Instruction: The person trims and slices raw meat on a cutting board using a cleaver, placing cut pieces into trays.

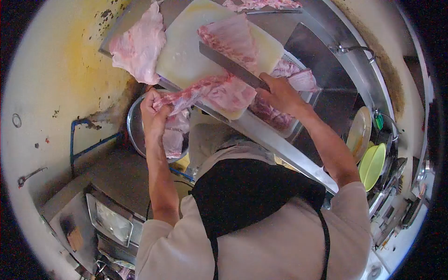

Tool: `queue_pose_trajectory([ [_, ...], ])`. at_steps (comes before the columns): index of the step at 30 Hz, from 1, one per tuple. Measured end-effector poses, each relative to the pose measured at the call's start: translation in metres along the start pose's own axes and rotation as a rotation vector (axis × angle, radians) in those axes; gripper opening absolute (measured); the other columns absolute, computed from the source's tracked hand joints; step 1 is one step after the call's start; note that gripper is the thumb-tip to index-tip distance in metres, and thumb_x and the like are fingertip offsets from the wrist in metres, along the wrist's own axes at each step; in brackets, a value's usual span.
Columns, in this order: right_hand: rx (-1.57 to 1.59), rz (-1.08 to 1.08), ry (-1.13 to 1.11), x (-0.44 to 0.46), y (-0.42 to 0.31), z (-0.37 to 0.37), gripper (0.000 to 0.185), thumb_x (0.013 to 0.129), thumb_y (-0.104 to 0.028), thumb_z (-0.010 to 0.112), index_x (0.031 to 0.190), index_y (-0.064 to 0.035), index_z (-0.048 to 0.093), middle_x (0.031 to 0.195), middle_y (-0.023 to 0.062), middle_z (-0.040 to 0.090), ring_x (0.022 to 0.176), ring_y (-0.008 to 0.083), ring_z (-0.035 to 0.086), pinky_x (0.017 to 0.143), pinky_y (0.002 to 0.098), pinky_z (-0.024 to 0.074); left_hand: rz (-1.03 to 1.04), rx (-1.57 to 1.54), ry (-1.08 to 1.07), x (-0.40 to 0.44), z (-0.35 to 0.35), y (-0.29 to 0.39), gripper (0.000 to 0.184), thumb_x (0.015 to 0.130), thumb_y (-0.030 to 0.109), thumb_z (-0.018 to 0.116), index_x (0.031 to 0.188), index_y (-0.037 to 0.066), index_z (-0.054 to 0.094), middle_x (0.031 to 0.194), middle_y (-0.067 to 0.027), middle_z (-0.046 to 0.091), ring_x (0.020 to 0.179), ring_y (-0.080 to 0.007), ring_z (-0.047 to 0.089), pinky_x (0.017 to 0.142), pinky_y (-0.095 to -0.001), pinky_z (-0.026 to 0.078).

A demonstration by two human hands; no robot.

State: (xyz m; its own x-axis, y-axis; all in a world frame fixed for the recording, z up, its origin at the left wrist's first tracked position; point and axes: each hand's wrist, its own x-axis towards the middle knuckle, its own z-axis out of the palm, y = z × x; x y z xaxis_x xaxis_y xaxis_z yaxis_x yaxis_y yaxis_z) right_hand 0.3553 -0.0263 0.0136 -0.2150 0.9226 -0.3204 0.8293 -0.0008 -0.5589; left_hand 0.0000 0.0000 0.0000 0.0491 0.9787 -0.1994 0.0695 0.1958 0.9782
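Note:
My left hand [155, 112] is closed round the end of a long strip of raw ribs [212, 93], which stretches from over a metal bowl onto the near edge of a white cutting board [179, 51]. In my right hand [282, 95] is a cleaver [228, 64] with a broad, long blade, held by its handle. The blade lies across the board, between the strip and another slab of raw ribs [233, 37]. A large pale sheet of raw meat [140, 44] rests left of the board.
Below my left hand, the metal bowl [135, 130] holds cut rib pieces [172, 142]. A tray [298, 126] with more raw meat [275, 114] sits right of the board. More meat [261, 4] lies at the back. A sink faucet [350, 49] and green bowl [373, 165] are at right.

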Motion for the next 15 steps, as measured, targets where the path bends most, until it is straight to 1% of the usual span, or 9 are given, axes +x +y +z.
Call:
queue_pose_trajectory([
  [2,-0.047,-0.020,-0.024,0.003,-0.001,0.003,0.025,0.092,-0.022,0.062,0.106,-0.0036,0.052,0.082,0.0205,0.065,0.082,0.0372,0.066,0.070,0.0473,0.0484,0.079,0.028,0.018,-0.004,0.003,0.005,0.019,0.066,-0.004,0.055,0.073,0.008,0.042,0.084,-0.0053,0.059,0.072,-0.0110,0.051,0.065,-0.0250,0.045],
  [3,-0.029,-0.082,0.007,0.011,0.003,0.005,0.025,0.092,-0.023,0.062,0.107,-0.0037,0.052,0.082,0.0206,0.065,0.082,0.0377,0.066,0.070,0.0475,0.0482,0.089,0.028,0.040,0.000,0.004,0.007,0.019,0.066,-0.004,0.055,0.073,0.008,0.042,0.084,-0.0052,0.059,0.071,-0.0112,0.051,0.065,-0.0247,0.045],
  [5,-0.011,-0.148,0.002,0.008,0.010,0.004,0.026,0.093,-0.023,0.061,0.108,-0.0038,0.053,0.082,0.0207,0.064,0.081,0.0389,0.065,0.069,0.0479,0.0479,0.035,-0.014,0.068,-0.007,0.015,0.006,0.020,0.065,-0.004,0.056,0.072,0.008,0.041,0.085,-0.0052,0.060,0.070,-0.0116,0.052,0.065,-0.0241,0.045],
  [8,-0.100,-0.168,-0.128,-0.002,0.035,0.013,0.030,0.094,-0.026,0.060,0.114,-0.0046,0.053,0.081,0.0208,0.064,0.081,0.0400,0.064,0.069,0.0490,0.0474,-0.072,-0.059,0.171,-0.023,0.017,0.021,0.021,0.063,-0.003,0.056,0.073,0.008,0.041,0.085,-0.0061,0.061,0.069,-0.0120,0.053,0.067,-0.0240,0.046],
  [10,-0.160,-0.017,-0.205,-0.023,0.011,-0.031,0.030,0.092,-0.024,0.061,0.114,-0.0047,0.054,0.080,0.0215,0.063,0.080,0.0415,0.063,0.069,0.0498,0.0470,0.047,-0.117,0.203,-0.027,0.007,0.013,0.019,0.069,0.000,0.057,0.075,0.010,0.042,0.087,-0.0048,0.063,0.072,-0.0109,0.056,0.060,-0.0258,0.051],
  [11,-0.210,-0.035,-0.210,-0.028,0.013,-0.042,0.031,0.091,-0.023,0.061,0.114,-0.0048,0.054,0.079,0.0216,0.063,0.079,0.0421,0.063,0.069,0.0501,0.0469,0.103,-0.145,0.222,-0.028,-0.001,0.005,0.018,0.071,0.002,0.057,0.076,0.012,0.043,0.088,-0.0041,0.064,0.073,-0.0103,0.058,0.057,-0.0267,0.053],
  [12,-0.260,-0.053,-0.214,-0.033,0.016,-0.054,0.032,0.090,-0.022,0.062,0.115,-0.0048,0.054,0.078,0.0218,0.062,0.078,0.0426,0.063,0.068,0.0504,0.0467,0.170,-0.174,0.219,-0.025,-0.011,-0.010,0.019,0.075,0.005,0.059,0.079,0.013,0.043,0.083,-0.0017,0.060,0.068,-0.0095,0.056,0.051,-0.0283,0.055],
  [14,-0.391,-0.268,-0.138,-0.034,0.044,-0.062,0.035,0.087,-0.019,0.062,0.118,-0.0050,0.053,0.076,0.0219,0.061,0.076,0.0433,0.062,0.067,0.0508,0.0466,0.032,-0.211,0.360,-0.027,-0.010,-0.004,0.020,0.066,0.002,0.056,0.076,0.011,0.042,0.082,-0.0048,0.062,0.068,-0.0108,0.055,0.058,-0.0263,0.051],
  [15,-0.384,-0.275,-0.174,-0.028,0.052,-0.057,0.036,0.086,-0.018,0.062,0.118,-0.0048,0.052,0.075,0.0222,0.061,0.075,0.0435,0.062,0.066,0.0510,0.0464,-0.036,-0.221,0.426,-0.027,-0.009,0.005,0.021,0.062,0.000,0.055,0.075,0.010,0.041,0.082,-0.0064,0.063,0.067,-0.0114,0.055,0.061,-0.0252,0.049],
])
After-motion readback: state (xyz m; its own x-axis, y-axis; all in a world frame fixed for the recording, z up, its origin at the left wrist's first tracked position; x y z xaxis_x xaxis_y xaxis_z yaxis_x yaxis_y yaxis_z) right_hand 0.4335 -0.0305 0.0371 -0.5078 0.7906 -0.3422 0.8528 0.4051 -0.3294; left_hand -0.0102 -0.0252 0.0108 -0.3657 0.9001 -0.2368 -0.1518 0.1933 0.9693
